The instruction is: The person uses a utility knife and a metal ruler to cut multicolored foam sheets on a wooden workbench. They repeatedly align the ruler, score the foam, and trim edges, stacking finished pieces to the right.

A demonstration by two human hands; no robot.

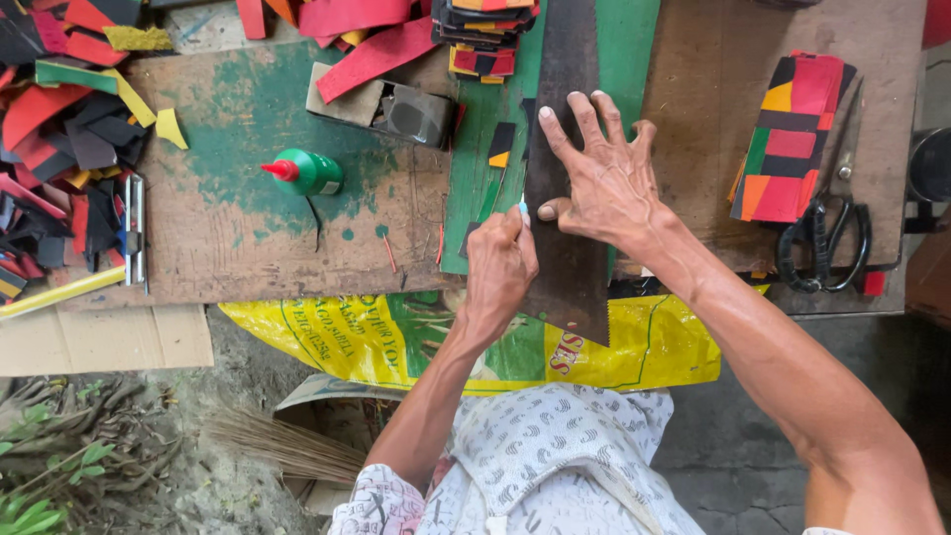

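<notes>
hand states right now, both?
Left hand: closed around a small pale tool, tip against the saw blade edge; tool mostly hidden.
Right hand: open, fingers spread, pressed flat on the saw blade.

Daylight is falling on a worn, green-stained wooden worktop [248,238] standing over bare grey ground [733,436], with flattened cardboard [99,342] lying alongside weeds [45,466].

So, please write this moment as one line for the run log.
left hand: gripping small tool at saw blade edge | right hand: flat on blade | nearby: glue bottle, scissors
</notes>
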